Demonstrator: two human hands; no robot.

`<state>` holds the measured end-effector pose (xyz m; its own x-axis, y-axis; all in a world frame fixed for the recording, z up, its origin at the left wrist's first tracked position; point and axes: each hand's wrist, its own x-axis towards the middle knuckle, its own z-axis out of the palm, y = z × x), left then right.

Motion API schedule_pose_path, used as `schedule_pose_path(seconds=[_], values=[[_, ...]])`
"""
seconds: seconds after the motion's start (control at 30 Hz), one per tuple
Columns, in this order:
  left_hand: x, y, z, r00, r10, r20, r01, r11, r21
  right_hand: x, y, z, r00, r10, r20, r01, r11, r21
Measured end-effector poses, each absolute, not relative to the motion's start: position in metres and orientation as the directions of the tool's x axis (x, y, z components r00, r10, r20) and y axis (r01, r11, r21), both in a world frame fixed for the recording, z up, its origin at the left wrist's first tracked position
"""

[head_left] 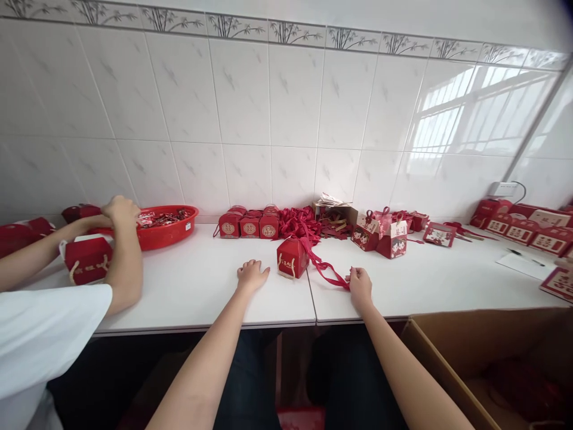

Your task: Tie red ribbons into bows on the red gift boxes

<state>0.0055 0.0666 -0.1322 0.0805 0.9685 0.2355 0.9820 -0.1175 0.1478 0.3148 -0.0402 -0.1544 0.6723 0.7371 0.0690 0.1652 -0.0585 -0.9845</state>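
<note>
A small red gift box (pixel 292 257) with cord handles stands on the white table (pixel 201 286) between my hands. My left hand (pixel 251 276) rests on the table just left of the box, fingers curled loosely, holding nothing I can see. My right hand (pixel 360 285) lies to the box's right, fingers pinched on the end of a red ribbon (pixel 329 272) that trails from the box.
A co-worker's hands (pixel 120 210) reach into a red basket (pixel 168 230) of sweets at the left, beside another red box (pixel 87 260). Finished red boxes (pixel 249 224), a ribbon pile (pixel 301 220) and printed boxes (pixel 380 234) line the wall. An open carton (pixel 487 358) sits lower right.
</note>
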Motion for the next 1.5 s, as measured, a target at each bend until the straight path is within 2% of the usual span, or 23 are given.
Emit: schedule_pose_path(seconds=[1.0, 1.5], values=[[0.0082, 0.0598, -0.1278, 0.081, 0.971, 0.223, 0.980, -0.118, 0.158, 0.3169, -0.0380, -0.1587, 0.672, 0.725, 0.147, 0.190, 0.023, -0.981], [0.0054, 0.0660, -0.1318, 0.030, 0.974, 0.223, 0.960, -0.090, 0.264, 0.3164, -0.0393, -0.1598, 0.682, 0.717, 0.145, 0.138, 0.070, -0.988]])
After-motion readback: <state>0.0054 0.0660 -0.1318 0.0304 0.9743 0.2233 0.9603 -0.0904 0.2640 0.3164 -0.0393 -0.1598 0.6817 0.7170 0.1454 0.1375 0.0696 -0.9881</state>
